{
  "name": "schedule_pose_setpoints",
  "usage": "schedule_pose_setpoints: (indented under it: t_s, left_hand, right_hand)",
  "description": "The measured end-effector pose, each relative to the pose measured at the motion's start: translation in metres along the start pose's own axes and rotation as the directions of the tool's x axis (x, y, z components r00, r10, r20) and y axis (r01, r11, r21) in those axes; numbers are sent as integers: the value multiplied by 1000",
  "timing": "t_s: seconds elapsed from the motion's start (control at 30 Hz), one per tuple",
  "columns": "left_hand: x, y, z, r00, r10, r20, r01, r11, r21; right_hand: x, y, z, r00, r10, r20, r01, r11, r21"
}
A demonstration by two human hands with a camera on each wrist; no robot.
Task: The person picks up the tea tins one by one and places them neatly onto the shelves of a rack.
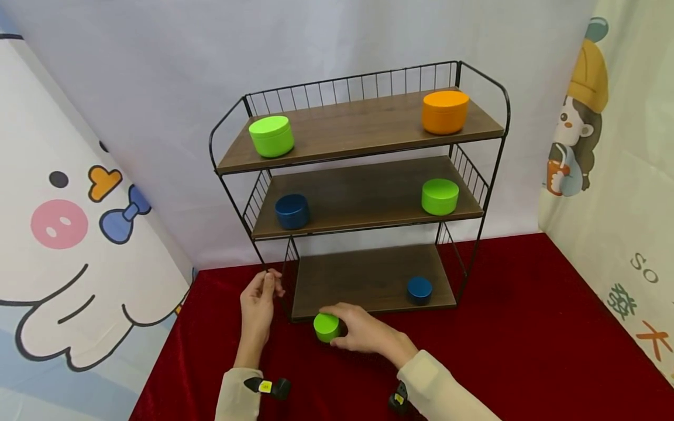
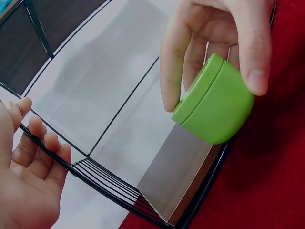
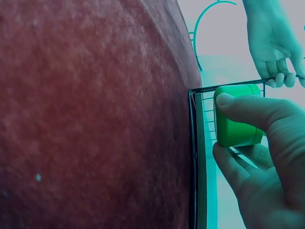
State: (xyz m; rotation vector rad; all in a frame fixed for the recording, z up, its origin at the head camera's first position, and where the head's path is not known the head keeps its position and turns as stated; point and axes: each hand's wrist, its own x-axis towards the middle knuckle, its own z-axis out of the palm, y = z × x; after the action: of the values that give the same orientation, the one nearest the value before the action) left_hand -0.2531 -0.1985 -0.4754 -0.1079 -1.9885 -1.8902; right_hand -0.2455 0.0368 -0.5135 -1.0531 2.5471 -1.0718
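Note:
My right hand (image 1: 365, 332) pinches a small green round tin (image 1: 326, 328) between thumb and fingers. The tin is in front of the bottom shelf's (image 1: 358, 280) left front corner. In the left wrist view the green tin (image 2: 217, 102) looks tilted, its lid seam towards the fingers. My left hand (image 1: 257, 301) grips the black metal post (image 2: 50, 155) of the rack's left side, at the height between the middle and bottom shelves. The right wrist view shows the right thumb (image 3: 238, 106) on one side of the tin and fingers on the other.
The top shelf (image 1: 353, 126) bears a green tin (image 1: 271, 137) and an orange tin (image 1: 444, 113). On the middle shelf (image 1: 363, 193) are a blue tin (image 1: 292, 211) and a green tin (image 1: 440, 197). A small blue tin (image 1: 419, 290) sits at the bottom shelf's right. Red cloth (image 1: 526, 327) covers the table.

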Motion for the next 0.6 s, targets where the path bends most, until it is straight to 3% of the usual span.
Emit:
schedule_pose_setpoints:
  t_s: [0.6]
  left_hand:
    - [0,1,1,1000,-4,-9,4,1000,0]
  right_hand:
    - [15,1,-4,1000,-11,-24,10,999,-34]
